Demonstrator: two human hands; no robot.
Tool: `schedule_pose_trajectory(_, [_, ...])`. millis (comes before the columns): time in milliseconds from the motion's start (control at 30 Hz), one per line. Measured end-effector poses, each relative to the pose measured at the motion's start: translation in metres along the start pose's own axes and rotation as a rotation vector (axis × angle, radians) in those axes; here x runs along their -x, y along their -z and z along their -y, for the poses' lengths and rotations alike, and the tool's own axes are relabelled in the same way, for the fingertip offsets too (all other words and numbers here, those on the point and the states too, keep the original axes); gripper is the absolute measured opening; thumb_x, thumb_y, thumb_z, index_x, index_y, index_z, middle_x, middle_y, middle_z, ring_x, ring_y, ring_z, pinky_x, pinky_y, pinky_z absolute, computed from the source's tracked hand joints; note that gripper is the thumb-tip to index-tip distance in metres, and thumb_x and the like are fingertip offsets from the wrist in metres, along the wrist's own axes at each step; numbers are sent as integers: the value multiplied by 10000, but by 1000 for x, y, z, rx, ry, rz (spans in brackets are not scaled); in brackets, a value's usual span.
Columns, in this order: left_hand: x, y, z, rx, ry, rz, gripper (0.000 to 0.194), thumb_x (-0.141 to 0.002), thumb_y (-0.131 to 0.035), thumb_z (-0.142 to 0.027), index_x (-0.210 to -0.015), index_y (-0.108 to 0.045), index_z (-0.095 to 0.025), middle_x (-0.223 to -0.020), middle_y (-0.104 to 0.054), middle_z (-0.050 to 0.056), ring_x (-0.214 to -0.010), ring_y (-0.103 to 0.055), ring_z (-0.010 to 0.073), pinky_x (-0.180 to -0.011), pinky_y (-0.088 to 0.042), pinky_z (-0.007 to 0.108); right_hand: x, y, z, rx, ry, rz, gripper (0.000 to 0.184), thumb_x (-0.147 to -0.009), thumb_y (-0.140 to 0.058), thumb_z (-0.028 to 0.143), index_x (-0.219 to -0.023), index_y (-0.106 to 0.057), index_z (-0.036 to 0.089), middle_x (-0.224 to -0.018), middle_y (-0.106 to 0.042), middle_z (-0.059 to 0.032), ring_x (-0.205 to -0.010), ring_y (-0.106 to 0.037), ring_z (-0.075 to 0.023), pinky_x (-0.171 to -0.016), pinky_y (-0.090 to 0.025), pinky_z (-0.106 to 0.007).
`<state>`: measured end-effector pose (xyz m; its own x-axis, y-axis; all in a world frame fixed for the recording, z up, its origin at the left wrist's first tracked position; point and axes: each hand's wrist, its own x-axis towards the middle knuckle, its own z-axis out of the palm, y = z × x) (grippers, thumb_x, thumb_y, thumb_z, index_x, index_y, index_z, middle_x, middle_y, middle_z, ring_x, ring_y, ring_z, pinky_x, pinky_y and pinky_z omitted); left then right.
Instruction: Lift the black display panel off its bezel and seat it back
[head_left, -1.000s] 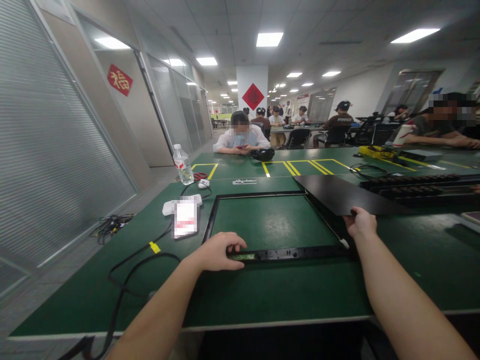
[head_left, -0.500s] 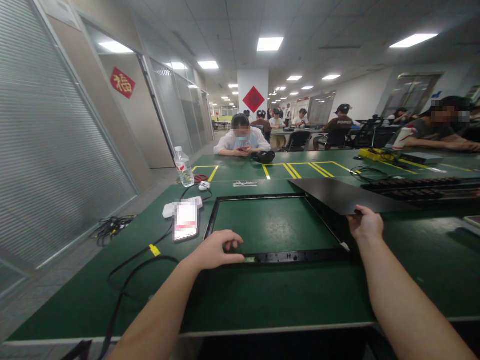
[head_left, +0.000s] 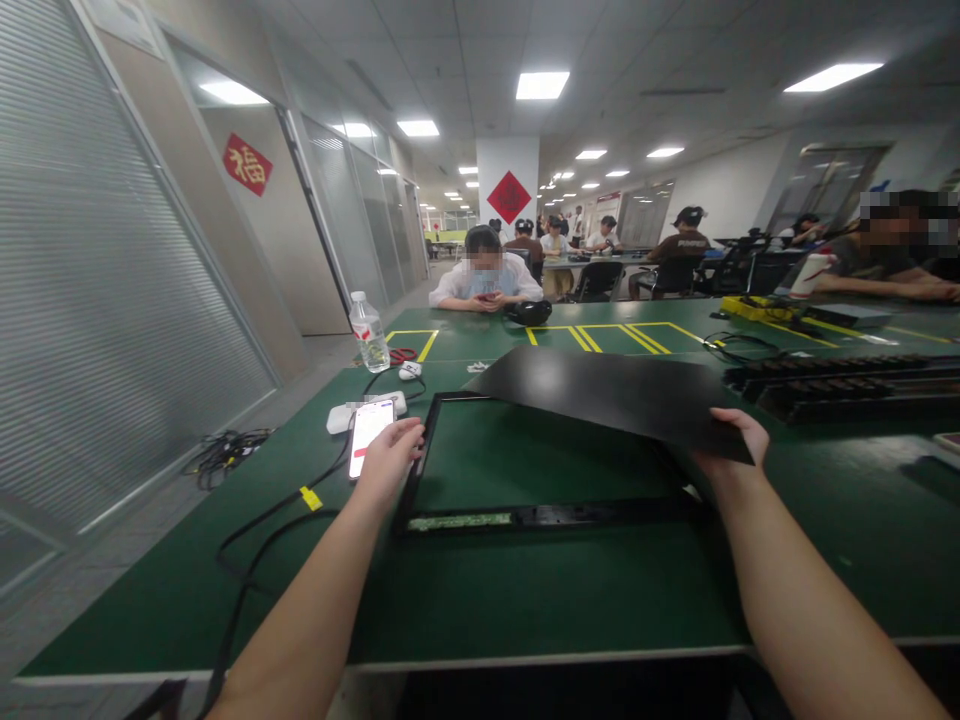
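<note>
Panel [head_left: 600, 395], black and flat, now reaches across the far right part of the rectangular frame [head_left: 600, 514], whereas half a second ago it lay mostly beyond the frame's right side. The right hand [head_left: 739, 440] still pinches its near right corner between thumb and fingers; whether the panel touches the frame cannot be told. The left hand [head_left: 390, 460] has gone from the front bar to the left bar, beside the lit phone [head_left: 367, 440], its fingers loosely bent; whether they grip the bar is unclear. That shift uncovers a green, mottled strip [head_left: 461, 522] set in the front bar. The panel is thin, stiff and straight-edged, with a soft, blurred sheen; the frame is slim, dark and slightly glossy, lying on the smooth green table [head_left: 555, 600]. A clear, ribbed plastic bottle [head_left: 369, 335] stands farther back, near a looping black cable [head_left: 244, 575].
</note>
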<state>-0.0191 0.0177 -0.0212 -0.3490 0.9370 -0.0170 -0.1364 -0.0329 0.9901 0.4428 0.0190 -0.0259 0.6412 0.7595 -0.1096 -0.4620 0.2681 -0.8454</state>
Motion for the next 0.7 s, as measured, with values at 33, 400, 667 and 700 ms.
schedule_pose_trajectory(33, [0, 0, -3, 68, 67, -30, 161, -781, -831, -125, -919, -749, -142, -865, -759, 89, -723, -706, 150, -654, -562, 213, 3, -1, 1, -13, -29, 18, 171, -651, -561, 193, -805, -608, 250, -822, -701, -92, -872, -707, -285, -736, -635, -391])
schedule_pose_trajectory(400, [9, 4, -31, 455, 419, 184, 220, -946, -553, -31, -1078, -724, -76, -736, -751, 64, -485, -683, 123, -435, -540, 166, 12, -4, 3, 160, -283, 214, 191, -646, -617, 246, -835, -644, 237, -785, -728, -96, -852, -754, -320, -755, -639, -464])
schedule_pose_trajectory(667, [13, 5, -39, 525, 349, -14, 193, -845, -557, 12, -887, -665, -142, -632, -724, 10, -433, -646, 113, -415, -521, 159, 17, -7, -10, 428, -494, 301, 96, -758, -660, 137, -848, -670, 170, -686, -716, -79, -554, -679, -216, -544, -576, -312])
schedule_pose_trajectory(700, [12, 7, -39, 535, 341, -30, 188, -836, -564, -2, -901, -664, -147, -638, -727, 5, -445, -655, 120, -432, -540, 171, 19, -8, -12, 461, -518, 314, 87, -772, -662, 133, -850, -674, 169, -691, -720, -79, -548, -679, -214, -541, -577, -309])
